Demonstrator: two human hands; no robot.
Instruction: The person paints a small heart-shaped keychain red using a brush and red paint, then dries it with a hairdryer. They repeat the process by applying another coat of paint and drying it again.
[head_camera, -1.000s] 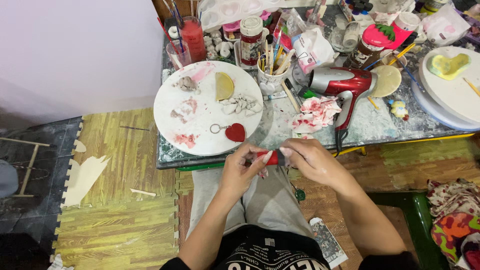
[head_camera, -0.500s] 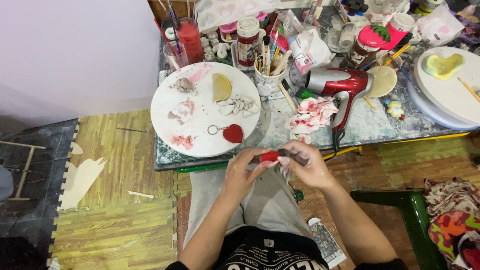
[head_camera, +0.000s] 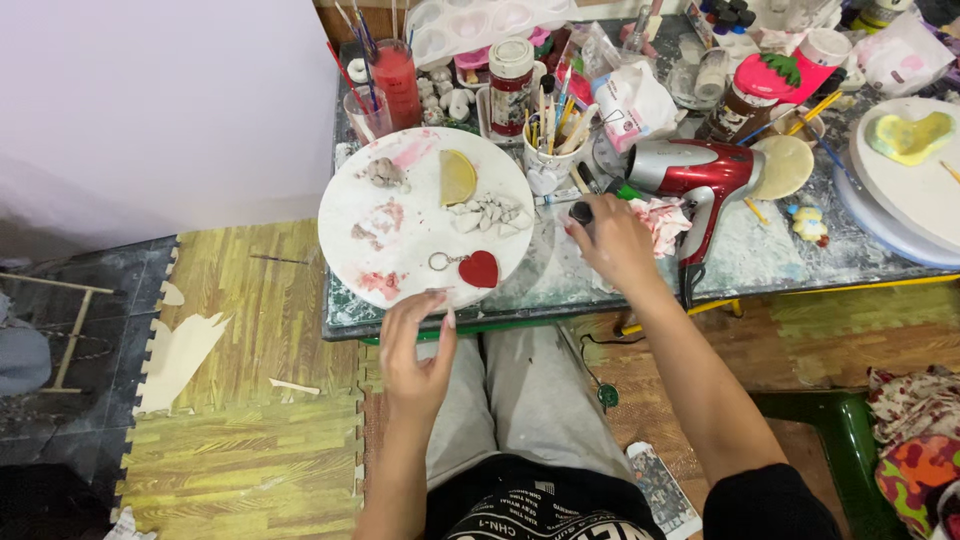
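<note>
While the left hand (head_camera: 415, 350) is hovering loose at frame centre, the right hand (head_camera: 612, 238) is gripping a small dark bottle (head_camera: 581, 213); light, probably rigid, best pinched around its body.

Seated at a cluttered grey worktable (head_camera: 800, 262), the person rests the left hand (head_camera: 418, 345) at the near rim of a round white paint-smeared board (head_camera: 400, 240) bearing a red heart-shaped keyring charm (head_camera: 479, 268); the right hand (head_camera: 610, 240) grips a small dark-capped tube (head_camera: 581, 213) beside a red-and-silver hairdryer (head_camera: 700, 175)
</note>
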